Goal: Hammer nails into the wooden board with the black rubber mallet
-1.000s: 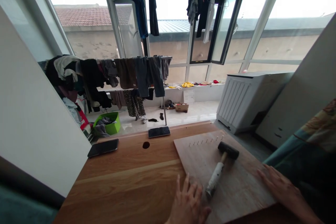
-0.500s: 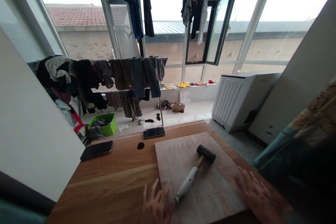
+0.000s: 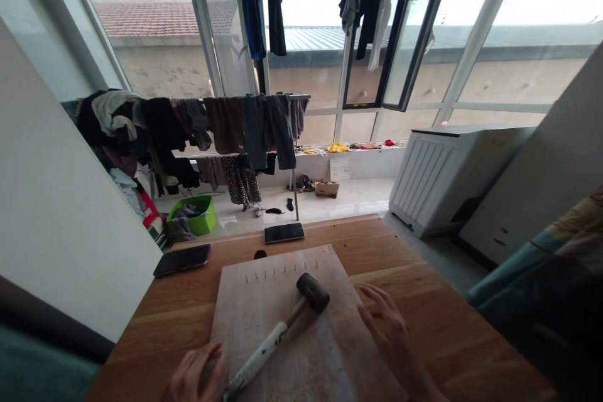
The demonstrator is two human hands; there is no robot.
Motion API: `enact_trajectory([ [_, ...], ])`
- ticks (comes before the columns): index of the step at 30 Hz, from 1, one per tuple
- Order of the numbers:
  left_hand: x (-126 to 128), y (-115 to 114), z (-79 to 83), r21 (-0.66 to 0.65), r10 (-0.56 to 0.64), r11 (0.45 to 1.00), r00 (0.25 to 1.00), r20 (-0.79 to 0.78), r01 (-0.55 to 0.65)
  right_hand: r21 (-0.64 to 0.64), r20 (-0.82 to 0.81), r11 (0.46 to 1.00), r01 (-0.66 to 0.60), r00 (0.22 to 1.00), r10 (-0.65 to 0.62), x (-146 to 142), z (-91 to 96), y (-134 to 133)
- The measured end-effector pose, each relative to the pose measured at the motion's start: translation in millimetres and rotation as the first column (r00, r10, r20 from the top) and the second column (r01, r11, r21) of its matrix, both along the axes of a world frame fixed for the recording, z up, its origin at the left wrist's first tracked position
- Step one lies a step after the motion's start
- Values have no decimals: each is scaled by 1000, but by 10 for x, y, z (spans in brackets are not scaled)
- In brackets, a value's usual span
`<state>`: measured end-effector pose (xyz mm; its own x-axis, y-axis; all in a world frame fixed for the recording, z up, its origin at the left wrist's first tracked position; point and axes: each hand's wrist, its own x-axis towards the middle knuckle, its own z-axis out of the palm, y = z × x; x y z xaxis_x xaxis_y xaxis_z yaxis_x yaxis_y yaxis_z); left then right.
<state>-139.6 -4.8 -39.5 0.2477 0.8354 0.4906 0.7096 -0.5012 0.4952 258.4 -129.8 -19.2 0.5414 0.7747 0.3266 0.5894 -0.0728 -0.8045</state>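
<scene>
A pale wooden board [image 3: 301, 352] lies on the table, with several nails [image 3: 274, 272] standing in a row near its far edge. Diagonally across the board rests a mallet [image 3: 312, 293], its black head to the far right and its white-wrapped handle toward me. My left hand [image 3: 198, 374] is at the board's near left edge, fingers curled against it, close to the handle's end. Along the right edge, my right hand [image 3: 389, 330] lies with fingers stretched out, touching the board. Neither hand is on the mallet.
Two dark phones, one at the left [image 3: 182, 260] and one at the back [image 3: 284, 233], lie on the wooden table [image 3: 452, 308]. The board's far edge is beside a round hole [image 3: 259, 254]. Beyond stand a laundry rack [image 3: 301, 97], a green basket [image 3: 202, 221] and a white cabinet [image 3: 424, 176].
The board has slid left across the table and turned slightly, carrying the mallet and nails. Both hands moved left with it, and my left fingers went from spread to curled. The view shifted slightly.
</scene>
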Motion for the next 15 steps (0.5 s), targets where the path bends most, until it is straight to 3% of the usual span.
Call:
enact_trajectory([
  [2, 195, 177, 169, -191, -21, 981, 995, 100, 40, 47, -227, 994, -101, 968, 109, -65, 184, 383],
  [4, 446, 395, 316, -319, -9, 942, 955, 297, 108, 106, -451, 980, -168, 870, 198, -116, 285, 762],
  [7, 818, 696, 442, -489, 90, 845, 847, 524, 214, 98, -515, 970, -221, 823, 240, -170, 279, 1228],
  [10, 1056, 867, 430, -572, 153, 767, 783, 603, 291, 62, -531, 967, -245, 812, 240, -192, 187, 1492],
  [12, 1119, 916, 382, -577, 178, 759, 758, 628, 300, 48, -543, 972, -231, 811, 219, -177, 142, 1562],
  [15, 1117, 956, 336, -535, 185, 791, 718, 671, 296, 59, -537, 983, -176, 824, 180, -111, 132, 1579],
])
